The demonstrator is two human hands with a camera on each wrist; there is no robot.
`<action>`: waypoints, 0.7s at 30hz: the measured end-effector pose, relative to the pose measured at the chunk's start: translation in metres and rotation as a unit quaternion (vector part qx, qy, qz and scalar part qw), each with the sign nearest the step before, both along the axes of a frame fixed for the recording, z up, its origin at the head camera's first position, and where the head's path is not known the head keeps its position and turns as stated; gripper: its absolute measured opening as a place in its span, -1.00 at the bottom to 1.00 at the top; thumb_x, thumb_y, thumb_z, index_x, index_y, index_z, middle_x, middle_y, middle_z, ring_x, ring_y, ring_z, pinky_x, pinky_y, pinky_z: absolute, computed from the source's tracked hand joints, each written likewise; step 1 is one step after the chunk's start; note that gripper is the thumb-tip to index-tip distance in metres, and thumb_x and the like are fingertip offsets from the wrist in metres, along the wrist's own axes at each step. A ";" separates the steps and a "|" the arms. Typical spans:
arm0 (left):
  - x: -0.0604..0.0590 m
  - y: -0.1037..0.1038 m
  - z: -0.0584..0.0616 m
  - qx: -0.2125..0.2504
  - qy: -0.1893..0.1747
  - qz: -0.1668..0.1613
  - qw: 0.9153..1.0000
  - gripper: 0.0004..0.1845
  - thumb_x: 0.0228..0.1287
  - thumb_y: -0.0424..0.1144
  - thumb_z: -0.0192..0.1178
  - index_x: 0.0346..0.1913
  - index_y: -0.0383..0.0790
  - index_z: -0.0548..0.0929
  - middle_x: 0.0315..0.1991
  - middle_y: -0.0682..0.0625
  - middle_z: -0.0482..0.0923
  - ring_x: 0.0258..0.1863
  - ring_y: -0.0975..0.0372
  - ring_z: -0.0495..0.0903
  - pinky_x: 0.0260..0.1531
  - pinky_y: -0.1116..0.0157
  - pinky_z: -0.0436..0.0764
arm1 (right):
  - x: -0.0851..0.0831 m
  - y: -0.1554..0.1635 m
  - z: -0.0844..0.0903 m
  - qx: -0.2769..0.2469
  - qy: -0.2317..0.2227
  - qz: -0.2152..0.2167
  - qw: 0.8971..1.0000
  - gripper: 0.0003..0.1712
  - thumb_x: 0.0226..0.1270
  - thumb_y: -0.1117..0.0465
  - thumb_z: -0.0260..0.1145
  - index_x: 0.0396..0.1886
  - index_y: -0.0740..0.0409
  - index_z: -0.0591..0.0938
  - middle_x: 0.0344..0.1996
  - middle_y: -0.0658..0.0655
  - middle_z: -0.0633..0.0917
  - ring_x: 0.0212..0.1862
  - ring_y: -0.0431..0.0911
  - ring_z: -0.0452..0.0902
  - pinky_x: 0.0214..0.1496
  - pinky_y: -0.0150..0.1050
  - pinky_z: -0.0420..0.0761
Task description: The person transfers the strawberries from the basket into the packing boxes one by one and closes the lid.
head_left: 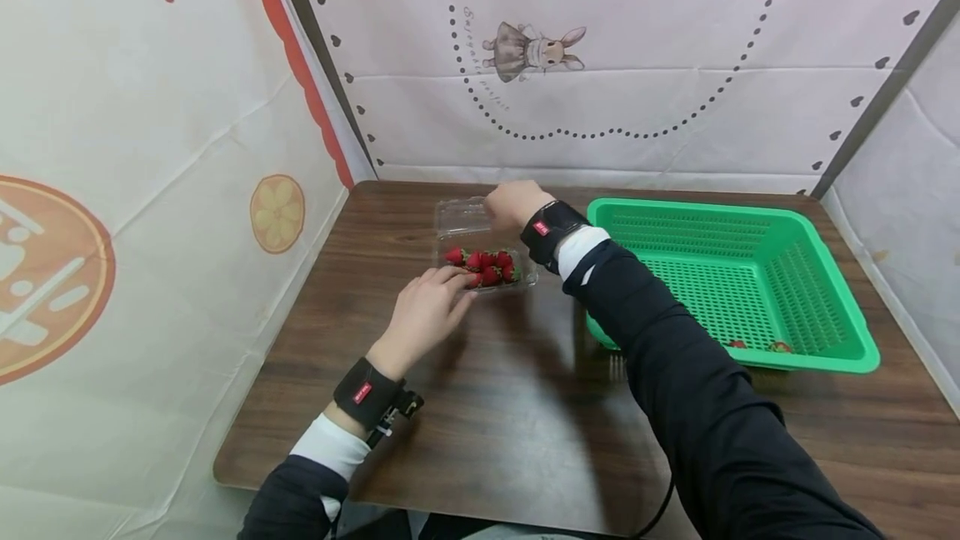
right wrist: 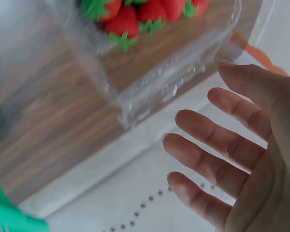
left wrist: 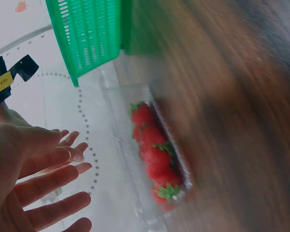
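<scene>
A clear plastic clamshell box (head_left: pixel 486 283) lies open on the brown table (head_left: pixel 495 407), with several red strawberries (head_left: pixel 486 265) inside. My left hand (head_left: pixel 459 280) rests at the box's near edge beside the berries, its fingers straight (left wrist: pixel 63 162). My right hand (head_left: pixel 498 200) hovers over the raised lid (head_left: pixel 459 217) at the back of the box. In the right wrist view its fingers (right wrist: pixel 203 128) are spread and hold nothing, just beside the box (right wrist: pixel 179 72) and the berries (right wrist: pixel 130 14).
A green slotted basket (head_left: pixel 825 290) stands to the right of the box, with two strawberries (head_left: pixel 759 346) at its near wall. Printed cloth walls close in the left, back and right sides of the table.
</scene>
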State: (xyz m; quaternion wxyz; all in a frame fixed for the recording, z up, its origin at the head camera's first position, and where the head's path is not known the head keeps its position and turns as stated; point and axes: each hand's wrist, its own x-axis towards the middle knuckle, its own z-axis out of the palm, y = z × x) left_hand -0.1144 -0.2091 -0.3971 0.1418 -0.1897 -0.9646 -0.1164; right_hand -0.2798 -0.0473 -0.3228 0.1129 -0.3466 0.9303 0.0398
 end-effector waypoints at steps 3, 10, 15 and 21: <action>-0.003 0.009 0.002 0.003 0.003 -0.013 1.000 -0.69 0.42 -0.09 0.26 0.10 -0.15 0.74 0.04 -0.03 0.67 -0.01 0.07 0.61 -0.11 0.07 0.64 | -0.007 0.018 0.007 -0.013 0.000 -0.013 1.000 -0.81 0.42 0.13 0.23 -0.15 0.11 0.68 -0.18 0.09 0.72 -0.11 0.01 0.63 0.00 -0.02 0.60; -0.010 0.033 0.006 0.007 0.009 -0.045 0.999 -0.68 0.43 -0.08 0.26 0.10 -0.14 0.73 0.06 -0.02 0.67 0.05 0.08 0.61 -0.05 0.07 0.63 | -0.020 0.064 0.018 -0.012 -0.017 -0.049 0.999 -0.67 0.41 0.01 0.24 -0.03 0.12 0.68 -0.02 0.17 0.71 0.02 0.10 0.61 0.08 0.11 0.56; -0.015 0.049 0.008 0.003 0.018 -0.070 0.997 -0.69 0.40 -0.11 0.29 0.10 -0.14 0.73 0.05 0.00 0.67 0.03 0.09 0.63 -0.08 0.09 0.64 | -0.026 0.099 0.018 -0.002 -0.043 -0.066 0.997 -0.68 0.39 0.12 0.19 0.04 0.15 0.64 0.00 0.17 0.69 0.03 0.09 0.59 0.08 0.12 0.55; -0.020 0.070 0.013 0.003 0.021 -0.106 0.994 -0.67 0.41 -0.10 0.28 0.13 -0.15 0.72 0.05 -0.01 0.66 0.01 0.10 0.62 -0.11 0.14 0.64 | -0.022 0.142 0.020 0.002 -0.072 -0.093 0.993 -0.56 0.45 0.06 0.19 0.18 0.22 0.59 0.14 0.25 0.65 0.17 0.17 0.54 0.19 0.17 0.50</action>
